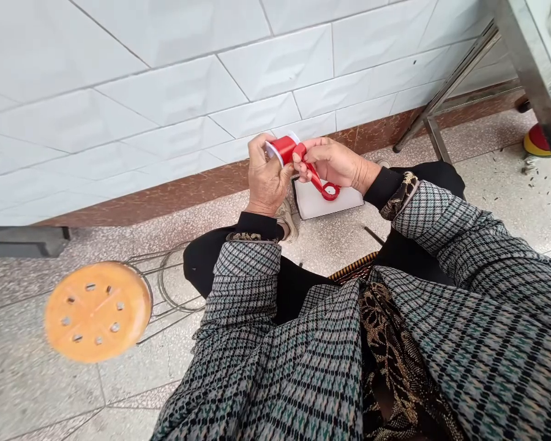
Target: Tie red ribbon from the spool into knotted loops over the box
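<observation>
Left hand (265,180) curled; right hand (334,162) close by, pinched, angled inward

No text, label, brand, number or sign can be read.

Checked coat (303,361), seemingly pale shoe (288,223)
</observation>
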Demonstrator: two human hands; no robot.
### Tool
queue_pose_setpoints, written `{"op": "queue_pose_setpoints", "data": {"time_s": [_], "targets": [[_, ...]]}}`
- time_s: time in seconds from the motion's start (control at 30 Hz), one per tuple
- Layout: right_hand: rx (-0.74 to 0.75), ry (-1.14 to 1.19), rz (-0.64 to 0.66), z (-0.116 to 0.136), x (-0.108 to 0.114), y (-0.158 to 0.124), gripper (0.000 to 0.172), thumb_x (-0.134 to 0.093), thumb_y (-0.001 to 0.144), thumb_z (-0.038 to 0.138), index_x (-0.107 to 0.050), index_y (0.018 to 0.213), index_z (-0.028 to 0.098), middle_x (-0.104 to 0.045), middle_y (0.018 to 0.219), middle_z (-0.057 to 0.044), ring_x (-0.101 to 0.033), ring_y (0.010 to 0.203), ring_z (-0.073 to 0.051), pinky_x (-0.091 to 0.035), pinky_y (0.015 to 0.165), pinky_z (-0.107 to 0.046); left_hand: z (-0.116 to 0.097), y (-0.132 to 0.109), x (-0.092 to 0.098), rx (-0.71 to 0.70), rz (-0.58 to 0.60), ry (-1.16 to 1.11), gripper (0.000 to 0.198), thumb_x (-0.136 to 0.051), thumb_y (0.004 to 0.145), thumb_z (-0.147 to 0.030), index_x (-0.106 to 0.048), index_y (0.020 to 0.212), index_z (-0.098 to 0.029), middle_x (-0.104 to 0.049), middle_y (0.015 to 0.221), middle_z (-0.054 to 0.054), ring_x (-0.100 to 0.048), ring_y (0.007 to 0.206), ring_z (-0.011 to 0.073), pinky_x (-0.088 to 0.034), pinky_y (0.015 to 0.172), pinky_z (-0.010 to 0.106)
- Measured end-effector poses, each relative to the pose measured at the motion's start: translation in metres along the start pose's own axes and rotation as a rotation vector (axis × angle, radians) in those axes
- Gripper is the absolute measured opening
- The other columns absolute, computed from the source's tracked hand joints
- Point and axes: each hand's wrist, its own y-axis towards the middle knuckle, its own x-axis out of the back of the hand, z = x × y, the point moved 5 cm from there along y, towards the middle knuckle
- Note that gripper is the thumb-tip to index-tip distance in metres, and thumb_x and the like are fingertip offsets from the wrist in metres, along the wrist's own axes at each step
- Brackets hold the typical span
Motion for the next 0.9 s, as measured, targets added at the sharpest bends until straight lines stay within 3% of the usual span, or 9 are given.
{"op": "queue_pose_setpoints", "data": {"time_s": [0.23,0.43,0.53,0.67,0.8,0.9], "targets": [[-0.107,0.128,-0.12,-0.001,0.005,-0.006,0.007,-0.061,0.086,0.011,-0.057,0.085,0.017,-0.064,0.073,0.001,-0.053,0.058,-0.008,-0.056,0.069,-0.024,-0.004,-0.001,0.0,0.023,0.031,0.046,0.043,-0.062,0.093,-0.067,-0.065,0.107,-0.026,-0.06,0.129,0.015,-0.056,0.133,0.0368,-0.047,0.116,0.06],[-0.138,0.142,-0.212,0.005,0.016,-0.005,0.012,-0.065,0.092,0.021,-0.055,0.086,0.018,-0.06,0.071,0.003,-0.046,0.057,-0.008,-0.055,0.069,-0.024,-0.005,-0.002,0.002,0.108,0.018,-0.006,0.034,-0.071,0.088,-0.058,-0.064,0.091,-0.024,-0.061,0.118,0.013,-0.058,0.129,0.0357,-0.047,0.117,0.056],[-0.085,0.073,-0.29,0.011,0.032,-0.001,0.023,-0.06,0.099,0.03,-0.051,0.082,0.018,-0.058,0.071,0.004,-0.05,0.063,-0.007,-0.054,0.078,-0.024,-0.007,-0.002,0.001,0.138,0.027,-0.027,0.033,-0.071,0.087,-0.056,-0.062,0.083,-0.024,-0.061,0.112,0.011,-0.059,0.124,0.0343,-0.048,0.114,0.056],[-0.005,-0.039,-0.447,0.015,0.071,0.004,0.035,-0.048,0.105,0.041,-0.049,0.079,0.017,-0.06,0.077,0.003,-0.059,0.086,-0.008,-0.05,0.089,-0.023,-0.006,-0.003,-0.001,0.155,0.045,-0.033,0.032,-0.069,0.089,-0.049,-0.057,0.073,-0.023,-0.06,0.107,0.009,-0.061,0.117,0.031,-0.05,0.109,0.053],[0.029,-0.204,-0.693,0.017,0.104,-0.002,0.019,-0.055,0.101,0.035,-0.052,0.092,0.019,-0.063,0.092,-0.001,-0.063,0.094,-0.011,-0.052,0.086,-0.026,-0.006,-0.003,-0.001,0.196,0.082,-0.045,0.037,-0.065,0.091,-0.043,-0.051,0.064,-0.022,-0.061,0.1,0.008,-0.061,0.106,0.0269,-0.052,0.104,0.048],[0.106,-0.323,-0.761,0.024,0.094,-0.009,0.007,-0.053,0.099,0.025,-0.054,0.097,0.018,-0.062,0.094,-0.001,-0.063,0.088,-0.009,-0.05,0.08,-0.021,-0.009,-0.003,-0.002,0.232,0.141,-0.07,0.034,-0.062,0.091,-0.035,-0.051,0.062,-0.022,-0.061,0.096,0.007,-0.061,0.097,0.0233,-0.052,0.101,0.045]]}}
